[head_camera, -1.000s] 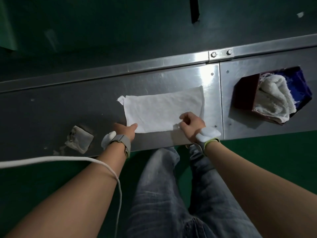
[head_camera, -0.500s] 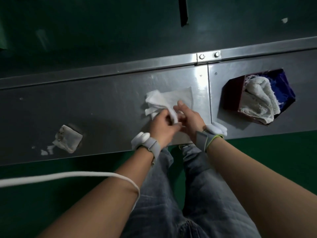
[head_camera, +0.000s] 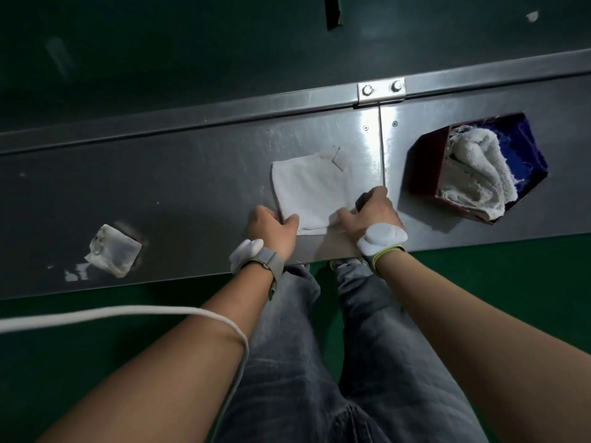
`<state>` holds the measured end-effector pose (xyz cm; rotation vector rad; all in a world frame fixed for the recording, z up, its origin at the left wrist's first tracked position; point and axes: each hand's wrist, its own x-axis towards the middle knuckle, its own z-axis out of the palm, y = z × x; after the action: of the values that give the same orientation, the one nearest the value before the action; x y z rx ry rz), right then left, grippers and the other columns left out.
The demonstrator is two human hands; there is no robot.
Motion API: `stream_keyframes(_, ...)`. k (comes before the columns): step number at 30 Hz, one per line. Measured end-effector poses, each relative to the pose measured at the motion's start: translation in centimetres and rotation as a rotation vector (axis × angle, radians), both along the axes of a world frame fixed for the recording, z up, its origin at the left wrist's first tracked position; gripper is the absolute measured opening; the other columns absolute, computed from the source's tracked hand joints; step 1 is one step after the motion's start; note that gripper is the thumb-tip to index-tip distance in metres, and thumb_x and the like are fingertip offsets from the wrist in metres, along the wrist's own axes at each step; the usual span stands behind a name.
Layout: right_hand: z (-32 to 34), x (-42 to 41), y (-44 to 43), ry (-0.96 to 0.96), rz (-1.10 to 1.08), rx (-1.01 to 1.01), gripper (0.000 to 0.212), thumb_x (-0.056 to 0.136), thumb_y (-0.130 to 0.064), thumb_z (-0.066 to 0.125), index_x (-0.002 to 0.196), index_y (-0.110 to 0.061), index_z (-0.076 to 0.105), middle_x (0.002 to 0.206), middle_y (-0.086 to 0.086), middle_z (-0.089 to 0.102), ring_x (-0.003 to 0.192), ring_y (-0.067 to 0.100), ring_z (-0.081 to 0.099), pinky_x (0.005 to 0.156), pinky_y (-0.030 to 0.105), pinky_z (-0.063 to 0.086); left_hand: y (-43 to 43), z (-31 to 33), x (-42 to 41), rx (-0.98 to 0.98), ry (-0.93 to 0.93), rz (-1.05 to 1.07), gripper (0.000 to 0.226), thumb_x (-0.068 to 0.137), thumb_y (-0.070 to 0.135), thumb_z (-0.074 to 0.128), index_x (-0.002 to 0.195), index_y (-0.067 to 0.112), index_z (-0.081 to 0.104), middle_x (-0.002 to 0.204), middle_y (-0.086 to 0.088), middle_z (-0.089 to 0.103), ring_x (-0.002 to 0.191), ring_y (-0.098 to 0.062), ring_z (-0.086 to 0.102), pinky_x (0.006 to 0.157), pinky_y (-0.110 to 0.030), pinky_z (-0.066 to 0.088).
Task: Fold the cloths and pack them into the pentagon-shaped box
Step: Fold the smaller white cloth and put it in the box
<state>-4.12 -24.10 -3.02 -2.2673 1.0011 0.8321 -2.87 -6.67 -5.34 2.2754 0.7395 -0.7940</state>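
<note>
White cloth (head_camera: 315, 190) lies folded to a rough square mid-tabletop (head_camera: 192, 187), near its front edge. Left hand (head_camera: 271, 227) pinches the near-left corner; right hand (head_camera: 372, 215) grips the near-right edge, fingers curled on fabric. Step: folding, prob. one more fold. Next needs lift & carry right to pentagon box (head_camera: 425, 164), already holding a rolled towel (head_camera: 476, 174), so space is tight.

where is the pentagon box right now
In the head view the pentagon box sits on the metal table at the right, just beyond the right hand and the white cloth, with a rolled towel inside.
</note>
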Motion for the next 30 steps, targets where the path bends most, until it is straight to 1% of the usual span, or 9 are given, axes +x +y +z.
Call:
stream_keyframes(4, -0.8, -0.6, 0.4, -0.002, -0.034, 0.102, 0.038, 0.082, -0.035, 0.059, 0.11, -0.02, 0.039, 0.105, 0.005, 0.064, 0.091, 0.031, 0.061, 0.074, 0.037, 0.046, -0.4, -1.3, -0.1, -0.11, 0.187, 0.047, 0.029, 0.067, 0.046, 0.063, 0.064, 0.018, 0.054, 0.071, -0.005, 0.067, 0.067, -0.03, 0.066, 0.067, -0.037, 0.055)
stream_keyframes(7, -0.7, -1.1, 0.7, -0.153, 0.168, -0.151, 0.037, 0.078, -0.038, 0.059, 0.106, -0.018, 0.044, 0.102, 0.007, 0.059, 0.094, 0.03, 0.056, 0.076, 0.04, 0.046, -0.7, -1.3, -0.2, -0.135, 0.294, 0.059, 0.026, 0.07, 0.038, 0.065, 0.07, 0.013, 0.06, 0.079, -0.013, 0.07, 0.073, -0.034, 0.066, 0.062, -0.033, 0.053)
stream_keyframes(10, -0.4, -1.6, 1.4, -0.465, 0.652, -0.25, 0.033, 0.077, -0.045, 0.056, 0.097, -0.018, 0.053, 0.095, 0.006, 0.056, 0.087, 0.029, 0.05, 0.075, 0.04, 0.042, -0.5, -0.4, -0.3, 0.024, -0.015, -0.064, 0.036, 0.064, 0.033, 0.069, 0.083, 0.012, 0.047, 0.092, -0.012, 0.061, 0.076, -0.029, 0.057, 0.062, -0.032, 0.044)
stream_keyframes(13, -1.1, -2.0, 1.8, -0.492, 0.946, -0.115, 0.032, 0.079, -0.035, 0.057, 0.104, -0.015, 0.061, 0.108, 0.007, 0.06, 0.097, 0.031, 0.053, 0.082, 0.042, 0.042, 0.3, 0.2, -0.8, 0.142, -0.453, -0.693, 0.031, 0.07, 0.037, 0.065, 0.084, 0.023, 0.041, 0.088, -0.006, 0.054, 0.078, -0.028, 0.05, 0.063, -0.038, 0.041)
stream_keyframes(15, -1.4, -1.9, 2.0, -0.419, 0.97, -0.098, 0.038, 0.082, -0.032, 0.041, 0.112, -0.015, 0.058, 0.119, 0.006, 0.057, 0.104, 0.031, 0.052, 0.085, 0.043, 0.04, 0.4, 0.3, -0.8, 0.186, -0.431, -1.003, 0.032, 0.073, 0.044, 0.063, 0.093, 0.023, 0.049, 0.094, -0.005, 0.055, 0.085, -0.028, 0.053, 0.066, -0.039, 0.04)
stream_keyframes(19, -1.5, -1.9, 2.0, -0.41, 0.972, -0.083, 0.048, 0.083, -0.026, 0.022, 0.113, -0.012, 0.058, 0.119, 0.009, 0.058, 0.101, 0.034, 0.053, 0.082, 0.045, 0.043, -0.3, 0.4, -0.4, 0.354, -0.326, -1.247, 0.041, 0.074, 0.045, 0.064, 0.102, 0.019, 0.05, 0.098, -0.005, 0.057, 0.09, -0.027, 0.054, 0.071, -0.038, 0.036)
stream_keyframes(23, -2.0, -2.3, 0.9, -0.477, 1.036, -0.093, 0.036, 0.089, -0.02, 0.033, 0.107, -0.008, 0.062, 0.114, 0.012, 0.062, 0.099, 0.033, 0.058, 0.077, 0.044, 0.05, -1.3, 0.8, 0.6, 0.432, -0.363, -1.369, 0.029, 0.081, 0.037, 0.06, 0.099, 0.017, 0.048, 0.096, -0.005, 0.058, 0.089, -0.026, 0.052, 0.078, -0.038, 0.033)
stream_keyframes(27, -2.2, -1.7, -0.2, -0.498, 0.915, 0.055, 0.02, 0.084, -0.018, 0.059, 0.099, -0.006, 0.064, 0.105, 0.009, 0.067, 0.1, 0.032, 0.059, 0.065, 0.041, 0.053, -1.4, 0.9, 0.7, 0.434, -0.37, -1.382, 0.028, 0.079, 0.035, 0.057, 0.1, 0.017, 0.05, 0.101, -0.009, 0.053, 0.096, -0.028, 0.045, 0.082, -0.04, 0.032)
stream_keyframes(30, -1.7, -0.3, -0.6, -0.439, 0.732, 0.134, 0.02, 0.086, -0.029, 0.052, 0.1, -0.015, 0.05, 0.094, 0.007, 0.064, 0.089, 0.028, 0.057, 0.061, 0.039, 0.05, -0.6, 1.1, 0.6, 0.323, -0.36, -1.339, 0.025, 0.078, 0.032, 0.057, 0.098, 0.018, 0.052, 0.101, -0.007, 0.055, 0.099, -0.029, 0.046, 0.079, -0.041, 0.034)
